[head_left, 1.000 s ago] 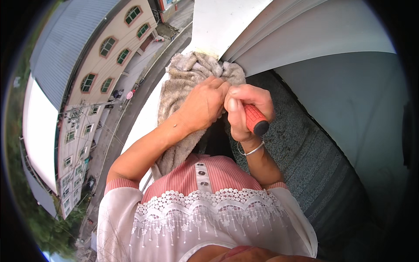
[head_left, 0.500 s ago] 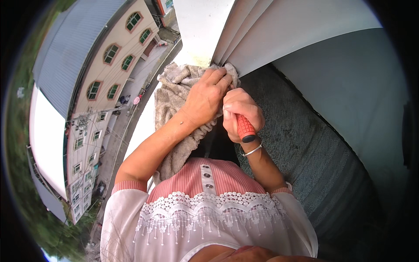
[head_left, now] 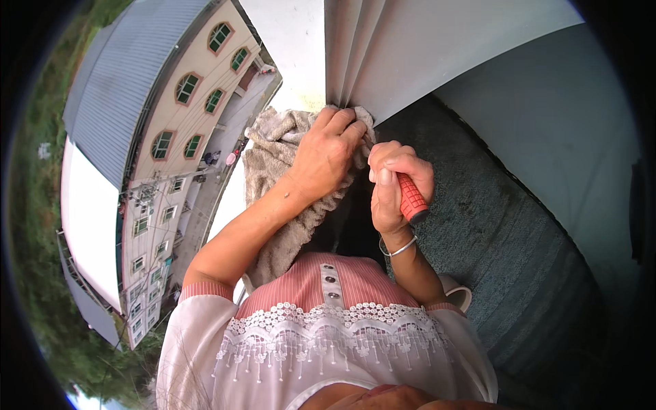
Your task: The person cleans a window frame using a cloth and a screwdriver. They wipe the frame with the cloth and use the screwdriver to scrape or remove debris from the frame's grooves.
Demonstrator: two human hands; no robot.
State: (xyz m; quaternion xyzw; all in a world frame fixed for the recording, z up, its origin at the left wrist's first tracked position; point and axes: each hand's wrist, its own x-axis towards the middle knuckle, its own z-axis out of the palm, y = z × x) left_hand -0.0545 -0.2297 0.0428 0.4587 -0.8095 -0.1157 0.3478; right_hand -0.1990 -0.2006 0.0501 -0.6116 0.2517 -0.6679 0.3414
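Note:
A crumpled grey-beige towel (head_left: 273, 147) is draped over the white ledge and hangs down toward my body. My left hand (head_left: 324, 157) presses a bunched part of it into the corner at the foot of the grooved grey frame, fingers curled over the cloth. Just to the right, my right hand (head_left: 402, 174) is wrapped around a tool with a red, grid-textured handle (head_left: 412, 198) and a black butt end. That handle points back toward me; the tool's working end is hidden, so its kind does not show.
The grooved grey frame (head_left: 355, 48) and a white wall (head_left: 294, 61) rise ahead. A dark grey floor (head_left: 478, 225) lies to the right, with a pale rounded rim (head_left: 459, 295) by my right elbow. Beyond the white ledge (head_left: 225, 215), a building (head_left: 171, 130) stands far below.
My right hand has moved right, away from the left hand, with the red-handled tool. My left hand stays on the towel in the corner. The view has turned slightly.

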